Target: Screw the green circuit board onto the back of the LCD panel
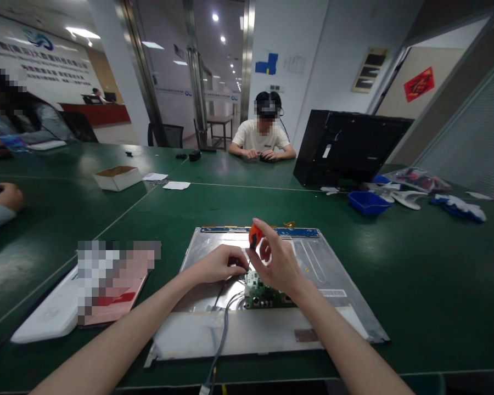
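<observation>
A flat metal panel (pixel 333 269) lies on the green table in front of me, with a green circuit board (pixel 265 296) on its middle. My right hand (pixel 278 258) grips an orange and black screwdriver (pixel 255 236) by its handle, upright over the board's upper left corner. Beside the screwdriver's lower end, my left hand (pixel 226 263) has its fingers pressed together at the board's edge; anything between them is too small to make out. Grey cables (pixel 224 329) run from near the board over the panel's front edge.
Left of the panel lie a white case (pixel 49 315) and a pink packet (pixel 123 296). Farther back stand an open box (pixel 117 178), a blue tray (pixel 368 203) and a black monitor (pixel 346 148). A person sits opposite; another person's hand (pixel 4 198) is at the left.
</observation>
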A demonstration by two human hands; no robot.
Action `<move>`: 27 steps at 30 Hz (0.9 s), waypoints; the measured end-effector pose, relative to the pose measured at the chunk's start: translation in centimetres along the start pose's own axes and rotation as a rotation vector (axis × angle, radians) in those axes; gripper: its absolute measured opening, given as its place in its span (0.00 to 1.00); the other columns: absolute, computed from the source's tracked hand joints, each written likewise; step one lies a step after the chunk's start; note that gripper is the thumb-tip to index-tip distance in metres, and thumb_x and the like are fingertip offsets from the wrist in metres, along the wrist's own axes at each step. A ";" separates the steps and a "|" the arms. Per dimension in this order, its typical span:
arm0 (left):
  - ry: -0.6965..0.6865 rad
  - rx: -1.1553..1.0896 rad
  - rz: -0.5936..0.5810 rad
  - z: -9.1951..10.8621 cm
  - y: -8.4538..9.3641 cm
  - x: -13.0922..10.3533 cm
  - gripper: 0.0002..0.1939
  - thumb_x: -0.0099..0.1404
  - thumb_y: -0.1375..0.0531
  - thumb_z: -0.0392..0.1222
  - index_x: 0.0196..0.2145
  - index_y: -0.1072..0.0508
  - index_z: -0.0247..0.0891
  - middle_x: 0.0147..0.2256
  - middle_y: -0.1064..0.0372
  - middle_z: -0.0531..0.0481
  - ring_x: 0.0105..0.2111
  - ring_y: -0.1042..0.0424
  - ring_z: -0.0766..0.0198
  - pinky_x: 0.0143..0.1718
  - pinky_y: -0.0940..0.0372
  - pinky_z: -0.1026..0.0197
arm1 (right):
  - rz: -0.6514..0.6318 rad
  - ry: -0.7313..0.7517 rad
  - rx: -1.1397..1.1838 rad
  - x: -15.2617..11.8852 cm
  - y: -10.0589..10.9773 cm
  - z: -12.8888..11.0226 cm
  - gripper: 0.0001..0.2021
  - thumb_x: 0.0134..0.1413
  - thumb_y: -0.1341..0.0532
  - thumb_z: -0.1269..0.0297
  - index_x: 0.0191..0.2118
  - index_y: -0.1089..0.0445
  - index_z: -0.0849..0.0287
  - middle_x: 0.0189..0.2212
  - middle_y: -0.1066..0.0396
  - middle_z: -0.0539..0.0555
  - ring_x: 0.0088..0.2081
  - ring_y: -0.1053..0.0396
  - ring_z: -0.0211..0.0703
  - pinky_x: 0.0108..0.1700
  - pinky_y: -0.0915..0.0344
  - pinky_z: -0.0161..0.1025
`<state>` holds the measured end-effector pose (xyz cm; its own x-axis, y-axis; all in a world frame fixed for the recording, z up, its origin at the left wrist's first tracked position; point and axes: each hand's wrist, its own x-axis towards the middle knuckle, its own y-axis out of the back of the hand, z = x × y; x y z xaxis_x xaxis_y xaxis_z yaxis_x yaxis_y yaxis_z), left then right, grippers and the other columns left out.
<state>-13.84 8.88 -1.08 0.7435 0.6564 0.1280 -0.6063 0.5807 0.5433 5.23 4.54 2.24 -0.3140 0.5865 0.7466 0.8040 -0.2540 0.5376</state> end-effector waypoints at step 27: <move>0.016 -0.015 -0.005 -0.2 -0.1 0.1 0.05 0.60 0.39 0.34 0.36 0.24 0.34 0.32 0.26 0.49 0.32 0.30 0.64 0.37 0.35 0.62 | 0.004 -0.031 0.006 0.0 0.0 0.0 0.32 0.57 0.44 0.70 0.64 0.56 0.53 0.30 0.33 0.48 0.21 0.39 0.34 0.22 0.43 0.35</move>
<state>-13.75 8.93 -1.27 0.7421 0.6609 0.1114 -0.6065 0.5914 0.5314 5.21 4.49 2.22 -0.2952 0.6094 0.7359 0.8081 -0.2517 0.5326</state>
